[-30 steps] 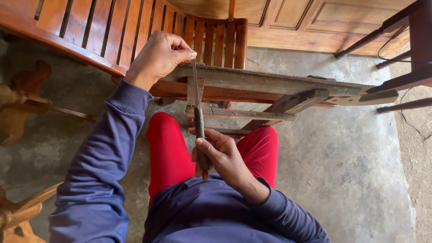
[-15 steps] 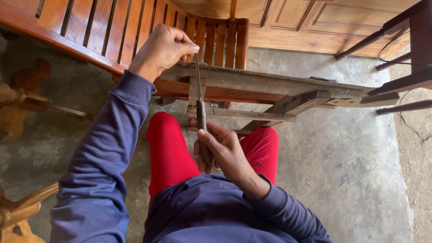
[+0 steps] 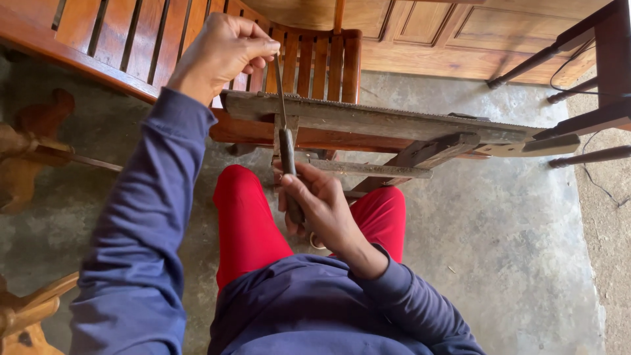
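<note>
A thin metal file (image 3: 280, 98) with a dark wooden handle lies across the toothed edge of a long saw blade (image 3: 388, 119) clamped in a wooden frame. My left hand (image 3: 223, 52) pinches the file's far tip above the blade. My right hand (image 3: 322, 207) grips the handle close to my body, just below the frame. The blade runs left to right in front of my knees in red trousers.
A slatted wooden chair (image 3: 315, 62) stands behind the frame, with a slatted bench (image 3: 98, 39) at the upper left. Carved wooden pieces (image 3: 26, 151) lie at the left on the concrete floor. Dark furniture legs (image 3: 591, 72) and a wooden door panel are at the upper right.
Both hands have pushed the file forward, away from my body, across the saw blade. The left hand has risen slightly toward the chair slats.
</note>
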